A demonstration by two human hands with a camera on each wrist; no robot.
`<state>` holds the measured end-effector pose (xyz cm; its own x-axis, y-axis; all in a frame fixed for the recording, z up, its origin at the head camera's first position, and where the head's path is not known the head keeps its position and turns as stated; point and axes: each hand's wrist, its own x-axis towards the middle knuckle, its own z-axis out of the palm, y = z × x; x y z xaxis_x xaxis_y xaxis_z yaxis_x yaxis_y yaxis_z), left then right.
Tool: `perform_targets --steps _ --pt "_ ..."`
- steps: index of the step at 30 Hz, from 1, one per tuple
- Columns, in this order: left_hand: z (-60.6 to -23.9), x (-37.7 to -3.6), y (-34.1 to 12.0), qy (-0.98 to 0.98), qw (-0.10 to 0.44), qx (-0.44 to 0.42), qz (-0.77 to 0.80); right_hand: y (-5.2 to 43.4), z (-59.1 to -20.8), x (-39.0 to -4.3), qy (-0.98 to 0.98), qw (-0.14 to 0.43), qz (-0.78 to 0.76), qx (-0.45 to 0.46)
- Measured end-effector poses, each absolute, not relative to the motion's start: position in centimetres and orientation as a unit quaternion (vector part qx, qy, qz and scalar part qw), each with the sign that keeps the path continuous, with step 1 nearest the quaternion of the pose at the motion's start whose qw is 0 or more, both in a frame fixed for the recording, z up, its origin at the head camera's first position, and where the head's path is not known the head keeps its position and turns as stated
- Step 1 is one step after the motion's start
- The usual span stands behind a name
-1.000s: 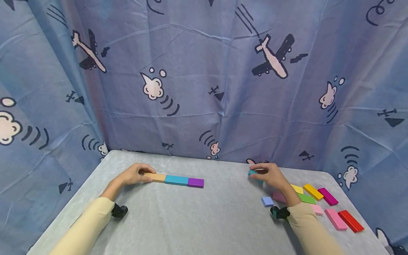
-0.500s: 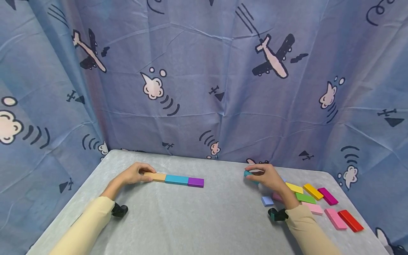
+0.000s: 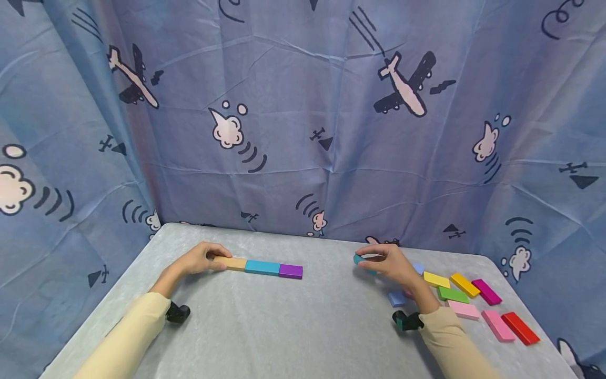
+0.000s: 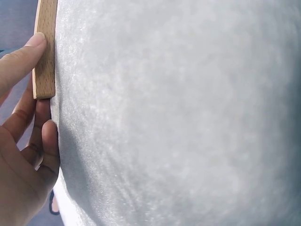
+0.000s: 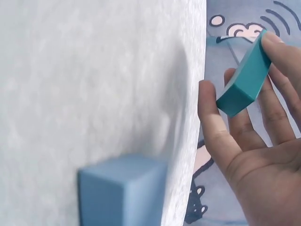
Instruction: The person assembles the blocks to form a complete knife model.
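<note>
Teal block (image 3: 358, 259) pinched in right hand (image 3: 385, 263), left hand (image 3: 196, 260) fingers touching three-block row (image 3: 258, 267)

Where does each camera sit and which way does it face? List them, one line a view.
Head: worn on the head, faces forward and down at the table; both sleeves, left hand and right hand show.
Left wrist: beside the left hand, looks along the table; its fingers touch the wooden block.
Right wrist: beside the right hand, its fingers pinch the teal block.
Shared: head and right wrist both show the teal block.
</note>
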<state>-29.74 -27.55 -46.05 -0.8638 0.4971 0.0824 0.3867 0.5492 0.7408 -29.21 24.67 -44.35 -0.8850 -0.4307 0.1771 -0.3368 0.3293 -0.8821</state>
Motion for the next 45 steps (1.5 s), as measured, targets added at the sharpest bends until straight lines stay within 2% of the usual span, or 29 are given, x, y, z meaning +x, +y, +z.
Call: perform_targets --steps 7,21,29,34,41,45 --pt "-45.9 -29.6 -27.5 0.878 0.070 0.251 0.401 23.0 -44.1 -28.9 0.800 0.073 -0.547 -0.235" --pt "-45.9 -29.7 -27.6 0.877 0.070 0.253 0.403 19.1 -45.2 -29.2 0.793 0.067 -0.530 -0.293" --pt "-45.7 -29.5 -27.8 0.850 0.045 0.308 0.424 16.9 -46.1 -29.6 0.799 0.071 -0.513 -0.304" --pt "-45.6 -29.5 -27.6 0.868 0.062 0.270 0.413 15.3 -46.4 -29.9 0.801 0.068 -0.498 -0.327" --pt "-45.4 -29.4 -27.4 0.872 0.074 0.254 0.412 13.6 -44.8 -28.9 0.797 0.104 -0.497 -0.327" --pt "-45.3 -29.5 -27.4 0.869 0.072 0.257 0.417 13.3 -46.1 -29.7 0.810 0.087 -0.478 -0.327"
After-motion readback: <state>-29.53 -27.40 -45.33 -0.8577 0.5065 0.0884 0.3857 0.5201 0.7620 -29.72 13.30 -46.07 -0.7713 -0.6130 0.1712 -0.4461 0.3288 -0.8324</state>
